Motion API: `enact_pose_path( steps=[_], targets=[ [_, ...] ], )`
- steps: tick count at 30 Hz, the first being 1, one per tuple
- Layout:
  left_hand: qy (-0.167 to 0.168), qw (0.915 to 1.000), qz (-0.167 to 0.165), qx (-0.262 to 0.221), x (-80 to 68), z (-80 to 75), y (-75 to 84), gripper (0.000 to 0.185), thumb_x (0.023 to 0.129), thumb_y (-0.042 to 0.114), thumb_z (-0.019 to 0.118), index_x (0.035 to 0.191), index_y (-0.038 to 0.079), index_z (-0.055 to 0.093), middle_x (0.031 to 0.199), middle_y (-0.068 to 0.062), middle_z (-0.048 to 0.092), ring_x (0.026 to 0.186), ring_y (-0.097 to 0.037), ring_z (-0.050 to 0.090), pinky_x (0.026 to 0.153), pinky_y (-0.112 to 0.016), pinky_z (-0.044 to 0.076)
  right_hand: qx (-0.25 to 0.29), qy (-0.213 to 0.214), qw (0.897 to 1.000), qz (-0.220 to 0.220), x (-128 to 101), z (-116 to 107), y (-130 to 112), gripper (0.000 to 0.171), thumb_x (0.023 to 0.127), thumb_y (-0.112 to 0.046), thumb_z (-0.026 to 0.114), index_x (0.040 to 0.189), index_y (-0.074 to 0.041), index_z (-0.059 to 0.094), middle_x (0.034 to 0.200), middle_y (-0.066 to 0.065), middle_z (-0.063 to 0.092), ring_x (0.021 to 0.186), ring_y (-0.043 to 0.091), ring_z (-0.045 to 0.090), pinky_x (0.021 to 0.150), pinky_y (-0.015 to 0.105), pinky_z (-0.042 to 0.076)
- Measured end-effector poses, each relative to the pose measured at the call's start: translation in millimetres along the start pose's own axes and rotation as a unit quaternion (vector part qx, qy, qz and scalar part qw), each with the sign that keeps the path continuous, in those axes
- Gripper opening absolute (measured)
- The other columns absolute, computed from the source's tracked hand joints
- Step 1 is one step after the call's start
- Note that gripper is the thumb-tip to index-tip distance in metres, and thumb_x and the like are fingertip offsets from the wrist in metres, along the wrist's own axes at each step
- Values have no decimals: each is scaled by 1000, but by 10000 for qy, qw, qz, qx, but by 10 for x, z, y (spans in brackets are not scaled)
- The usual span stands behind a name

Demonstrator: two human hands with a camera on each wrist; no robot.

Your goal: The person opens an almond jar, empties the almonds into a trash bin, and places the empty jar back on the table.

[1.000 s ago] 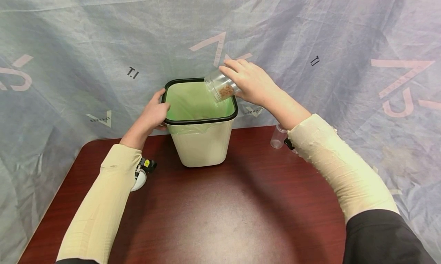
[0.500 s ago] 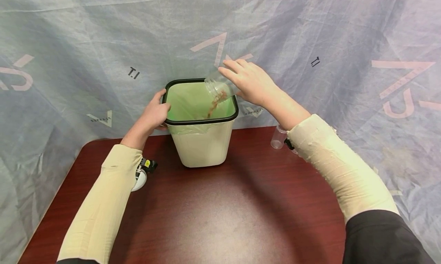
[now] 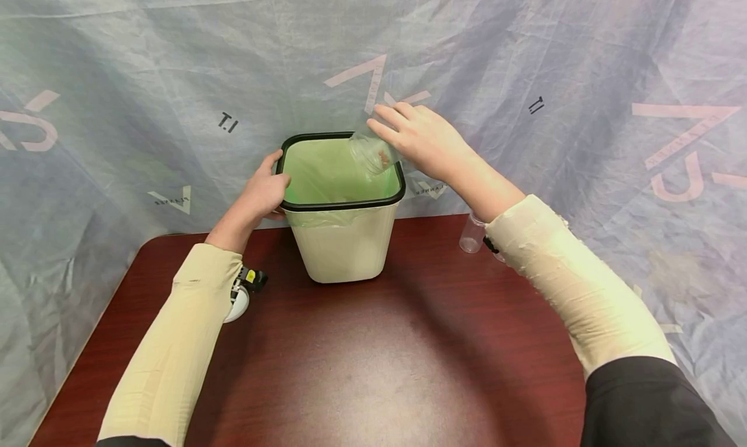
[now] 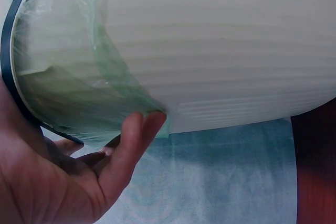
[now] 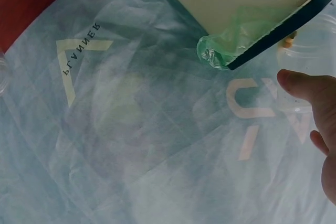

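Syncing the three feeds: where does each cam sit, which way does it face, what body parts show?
Head: above, looking forward and down at the bin on the table; both hands and sleeves show, right hand tipping a clear jar.
Left wrist: beside the bin's wall, left hand on the rim.
Right wrist: under the bin's corner, facing the cloth; thumb and jar show.
Shared: bin rim and green liner.

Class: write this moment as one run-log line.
left hand: grips bin rim | right hand: holds jar tipped over bin | jar: almost empty
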State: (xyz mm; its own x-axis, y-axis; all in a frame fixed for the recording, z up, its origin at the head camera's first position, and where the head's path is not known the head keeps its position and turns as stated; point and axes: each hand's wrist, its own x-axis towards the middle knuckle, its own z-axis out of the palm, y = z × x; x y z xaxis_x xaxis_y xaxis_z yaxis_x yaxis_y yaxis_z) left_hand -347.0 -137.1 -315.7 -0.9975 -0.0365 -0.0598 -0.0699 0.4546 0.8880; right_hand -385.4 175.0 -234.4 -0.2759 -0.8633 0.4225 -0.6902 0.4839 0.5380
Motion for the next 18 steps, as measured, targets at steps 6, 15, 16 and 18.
enact_pose_path(
  steps=[6,15,16,18],
  targets=[
    [14,10000,16,-8,-2,14,5,70,96,19,37,157,36,7,145,-23,31,61,-27,60,60,-45,56,-79,-61,9999,41,4,6,-3,60,83,17,58,138,-4,48,143,18,42,120,39,46,84,50,46],
    [14,10000,0,3,-12,23,16,70,96,19,36,157,36,7,143,-22,34,64,-31,59,57,-43,55,108,2,9998,150,-7,2,-13,58,84,14,59,139,-4,49,142,18,44,120,39,47,85,51,46],
    [18,10000,-2,-2,-11,24,18,70,96,19,36,157,36,7,142,-23,34,64,-31,59,56,-43,55,63,-4,9999,123,-9,-1,-17,57,85,14,58,139,-4,49,143,18,44,120,39,47,85,50,46],
    [21,10000,-8,-16,-11,27,21,70,96,18,36,157,36,7,140,-23,35,64,-32,58,56,-43,55,32,21,9999,104,-11,-6,-21,55,87,14,57,138,-4,50,142,19,44,121,39,46,86,50,46]
  ],
)
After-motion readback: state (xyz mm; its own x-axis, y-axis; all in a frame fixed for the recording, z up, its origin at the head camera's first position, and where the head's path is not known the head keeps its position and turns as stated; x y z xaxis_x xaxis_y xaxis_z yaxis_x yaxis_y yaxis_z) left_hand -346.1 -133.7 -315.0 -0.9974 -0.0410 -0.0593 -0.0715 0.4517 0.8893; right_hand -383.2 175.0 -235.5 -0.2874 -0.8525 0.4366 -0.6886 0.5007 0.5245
